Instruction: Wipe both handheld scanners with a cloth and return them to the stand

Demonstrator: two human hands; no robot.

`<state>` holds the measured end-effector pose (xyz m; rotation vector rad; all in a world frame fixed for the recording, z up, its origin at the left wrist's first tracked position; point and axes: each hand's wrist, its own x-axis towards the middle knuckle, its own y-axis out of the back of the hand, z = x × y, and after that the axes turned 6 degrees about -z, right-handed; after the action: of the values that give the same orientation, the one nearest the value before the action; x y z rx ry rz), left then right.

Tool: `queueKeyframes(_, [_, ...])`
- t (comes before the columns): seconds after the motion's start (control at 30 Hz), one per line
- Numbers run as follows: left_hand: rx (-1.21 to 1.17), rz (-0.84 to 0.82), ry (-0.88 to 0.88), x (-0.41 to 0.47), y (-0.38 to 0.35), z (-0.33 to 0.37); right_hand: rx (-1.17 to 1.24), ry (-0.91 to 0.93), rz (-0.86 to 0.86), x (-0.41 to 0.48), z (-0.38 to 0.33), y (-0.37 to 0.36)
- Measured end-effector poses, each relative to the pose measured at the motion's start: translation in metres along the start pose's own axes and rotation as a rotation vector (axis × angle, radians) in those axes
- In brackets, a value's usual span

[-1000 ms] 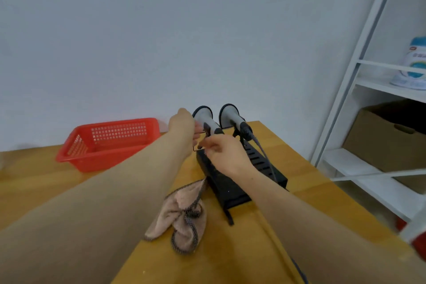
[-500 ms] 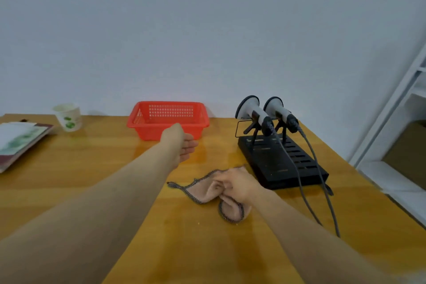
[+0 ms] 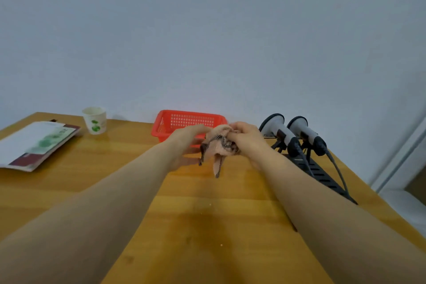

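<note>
The cup (image 3: 94, 120) carried a green leaf print, and the booklet (image 3: 38, 143) had a green picture above a dark red band; any writing on either was too blurred to read. The right hand (image 3: 247, 138) held the cloth (image 3: 219, 148) in the air above the surface (image 3: 207, 214), its fingers (image 3: 233, 132) curled tight round the bunched upper part. The left hand (image 3: 184, 144) met the cloth from the other side. Its thumb and forefinger seemed to pinch the top edge, while its lower fingers lay straighter beneath, though motion blur made that grip hard to judge. The cloth was pale pink with a dark speckled hem, crumpled between the hands, and one corner hung down free. It was in front of the red basket (image 3: 191, 120), which stood by the wall. The left scanner (image 3: 280, 132) and right scanner (image 3: 306, 132) sat side by side in the black slotted stand (image 3: 322, 176) at the right of the surface, apart from both hands. Both scanners were grey with dark rims and black handles, and their heads tilted up toward the wall. A grey cable (image 3: 338, 170) trailed from each handle across the stand.
</note>
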<state>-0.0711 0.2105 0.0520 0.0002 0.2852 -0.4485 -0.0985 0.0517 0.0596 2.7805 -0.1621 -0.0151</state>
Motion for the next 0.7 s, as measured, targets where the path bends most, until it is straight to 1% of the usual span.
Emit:
queueKeyframes(0.07, [0.048,-0.076,-0.044,0.005,0.006,0.011,0.072,0.008,0.012,0.015,-0.015,-0.003])
queueKeyframes(0.1, [0.068,-0.08,-0.077,0.008,0.009,0.016,0.105,0.013,0.012,0.021,-0.022,-0.005])
queueKeyframes(0.2, [0.006,-0.007,-0.228,0.025,0.017,0.035,0.332,0.025,-0.032,0.045,-0.042,-0.009])
queueKeyframes(0.27, [0.004,0.042,-0.285,0.037,0.022,0.048,0.403,0.041,-0.073,0.059,-0.05,-0.01])
queueKeyframes(0.37, [0.062,0.067,-0.31,0.062,0.033,0.061,0.251,0.07,-0.03,0.09,-0.05,-0.013])
queueKeyframes(0.47, [0.093,0.111,-0.278,0.095,0.043,0.066,0.174,0.065,0.052,0.127,-0.042,-0.016])
queueKeyframes(0.53, [0.132,0.19,-0.222,0.117,0.05,0.068,0.134,0.051,0.096,0.15,-0.032,-0.019])
queueKeyframes(0.6, [0.129,0.278,-0.14,0.138,0.058,0.065,0.039,0.035,0.115,0.17,-0.016,-0.023])
queueKeyframes(0.7, [0.114,0.344,-0.074,0.166,0.066,0.052,-0.146,-0.009,0.088,0.193,0.011,-0.03])
